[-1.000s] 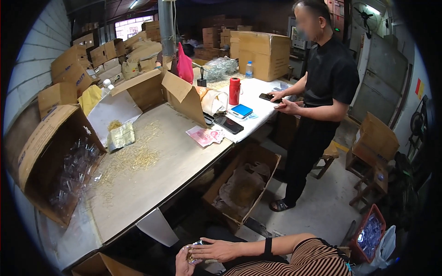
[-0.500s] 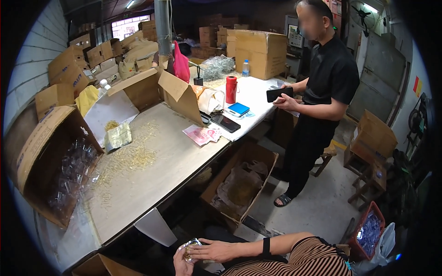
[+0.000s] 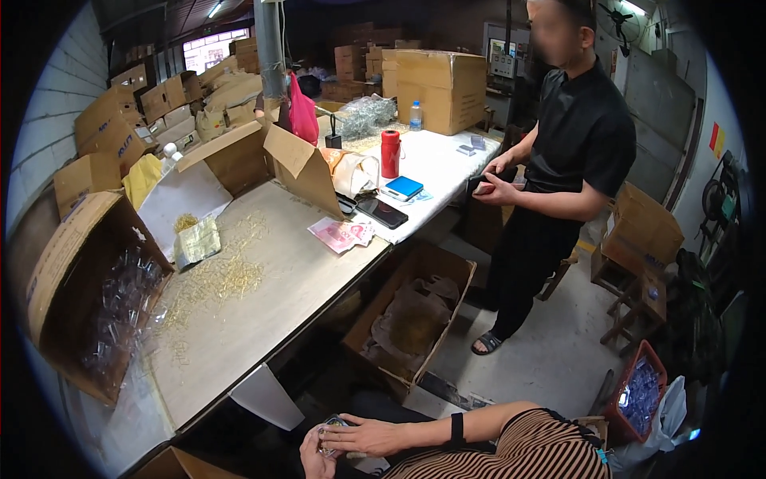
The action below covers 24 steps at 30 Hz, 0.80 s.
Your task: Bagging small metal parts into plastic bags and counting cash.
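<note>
Low in the head view, my left hand [image 3: 313, 457] is closed around the side of a small clear plastic box [image 3: 333, 423] with gold-coloured bits showing inside. My right hand [image 3: 369, 437] reaches in from the right and lies over the box, its fingers bent on top. The fingers hide most of the contents. A black band [image 3: 457, 429] circles my right wrist, below a striped sleeve. To the left of my hands stands the table [image 3: 319, 263], strewn with thin gold-coloured pieces [image 3: 227, 275].
An open carton [image 3: 48, 271] of clear plastic boxes lies at the left. Banknotes [image 3: 339, 233], a phone [image 3: 381, 213], a blue scale [image 3: 403, 188] and a red flask [image 3: 390, 154] are on the table. A person in black [image 3: 578, 132] stands beyond a floor carton [image 3: 467, 299]. A red basket [image 3: 645, 359] sits right.
The view has shifted slightly. The person in black has lowered and turned the dark phone-like object, and one hand now touches it from above. My hands stay on the box.
</note>
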Available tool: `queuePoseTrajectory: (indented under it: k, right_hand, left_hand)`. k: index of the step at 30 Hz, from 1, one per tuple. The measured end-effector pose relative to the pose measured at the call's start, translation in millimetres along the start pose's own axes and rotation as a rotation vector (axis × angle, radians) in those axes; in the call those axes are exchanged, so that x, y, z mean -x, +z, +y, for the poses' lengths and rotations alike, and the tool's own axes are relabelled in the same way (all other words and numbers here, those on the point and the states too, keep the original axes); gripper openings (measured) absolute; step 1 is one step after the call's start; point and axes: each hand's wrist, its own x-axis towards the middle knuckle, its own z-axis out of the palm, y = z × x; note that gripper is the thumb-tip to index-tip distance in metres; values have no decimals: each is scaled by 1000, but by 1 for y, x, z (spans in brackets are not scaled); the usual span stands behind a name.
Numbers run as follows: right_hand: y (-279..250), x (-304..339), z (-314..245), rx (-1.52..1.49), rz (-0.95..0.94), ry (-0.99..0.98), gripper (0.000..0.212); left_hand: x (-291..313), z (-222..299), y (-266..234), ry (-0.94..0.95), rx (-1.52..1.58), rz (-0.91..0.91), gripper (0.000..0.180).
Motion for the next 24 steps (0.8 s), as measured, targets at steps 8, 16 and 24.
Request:
queuePoseTrajectory:
  k: [8, 16, 24]
  right_hand:
    - [-1, -2, -3, -20, -17, 48, 64]
    - [-15, 6, -7, 98, 18, 83, 61]
    - [-7, 6, -2, 65, 32, 97, 56]
  left_hand:
    - [-1, 3, 4, 44, -73, 22, 34]
    - [-7, -5, 7, 3, 2, -19, 36]
    - [-14, -6, 11, 37, -41, -14, 33]
